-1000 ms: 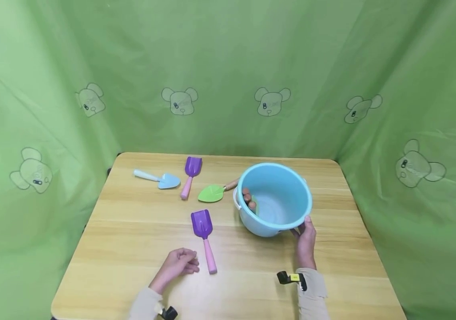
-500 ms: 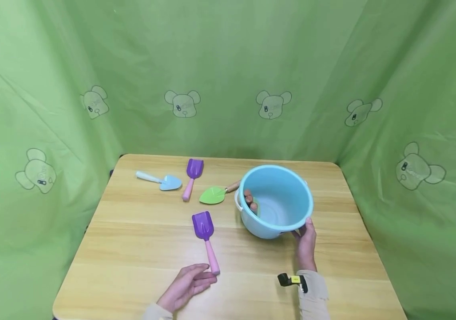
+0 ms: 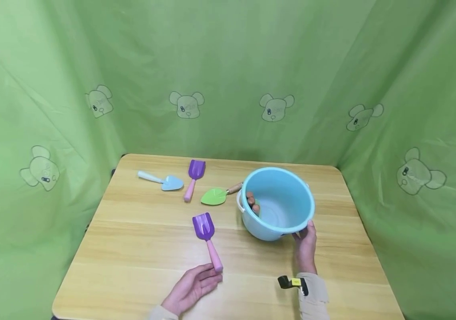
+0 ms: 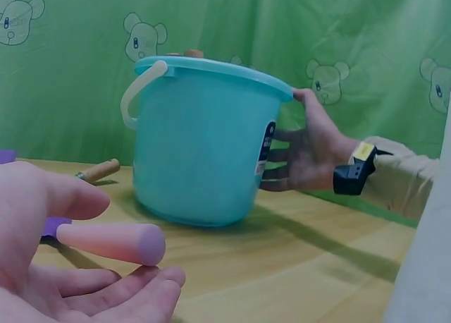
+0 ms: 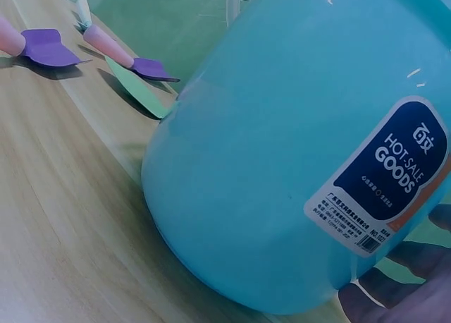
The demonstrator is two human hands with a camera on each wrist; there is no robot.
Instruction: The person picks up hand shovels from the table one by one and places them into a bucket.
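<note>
A green curtain (image 3: 228, 53) printed with cartoon heads backs a wood-grain counter (image 3: 132, 253). The nearer purple scoop (image 3: 210, 248) lies towards the front, left of the blue bucket (image 3: 263, 232). The left hand (image 3: 193, 286) is spread at the scoop's handle end, thumb raised; contact cannot be confirmed. The right hand (image 3: 306, 246) holds the bucket, thumb at rim, fingers against the wall. Assessment: scoop probably light, stiff, smooth; mid-handle grip advised. Bucket likely light, slightly flexible; rim offers the surest hold.
</note>
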